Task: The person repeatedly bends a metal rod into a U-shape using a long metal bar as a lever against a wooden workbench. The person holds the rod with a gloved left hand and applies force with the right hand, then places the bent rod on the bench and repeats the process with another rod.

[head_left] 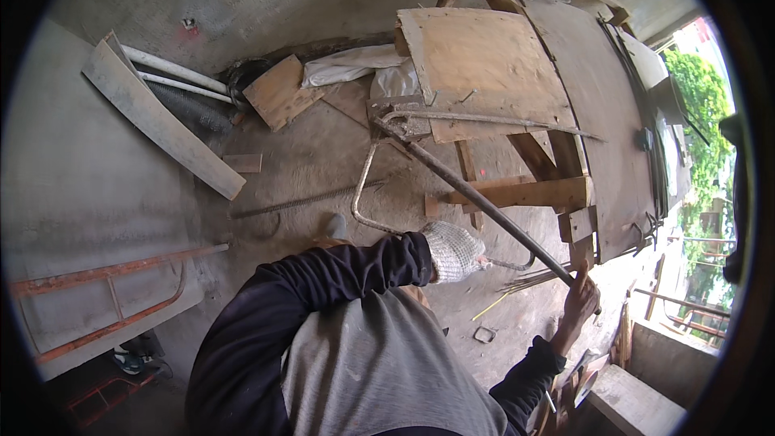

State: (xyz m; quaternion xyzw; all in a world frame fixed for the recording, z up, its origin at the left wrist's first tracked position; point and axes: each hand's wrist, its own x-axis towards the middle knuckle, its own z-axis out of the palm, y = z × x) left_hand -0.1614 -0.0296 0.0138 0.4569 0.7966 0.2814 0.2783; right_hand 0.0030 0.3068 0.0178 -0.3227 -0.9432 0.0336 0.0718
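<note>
At the corner of the counter [597, 73] nearest you, upper middle of the view: bent rod [492, 119], lying against a small block [383, 102]. Its longest straight leg runs left to right, nearly level, over the plywood board [484, 56], tip pointing right. From the corner the rod drops toward you, turns right at a rounded bend, passes into your left hand [456, 252], and comes out beyond it, its end curling upward. Long axis of the whole shape lies roughly crosswise to you.

Pipe [492, 216]: straight, dark, slanting from the block at upper left down to your right hand [580, 304] at lower right; it crosses in front of the counter's timber legs.

Your left hand, in a pale knit glove, is closed around the rod. Your right hand, bare, is curled round the pipe's lower end, one finger stretched up along it; you cannot tell from this angle how firmly.

Two short pins [468, 95] stand up from the board. On the floor [307, 161]: ribbed bar [315, 200], and a small square ring [484, 335] nearer you.
</note>
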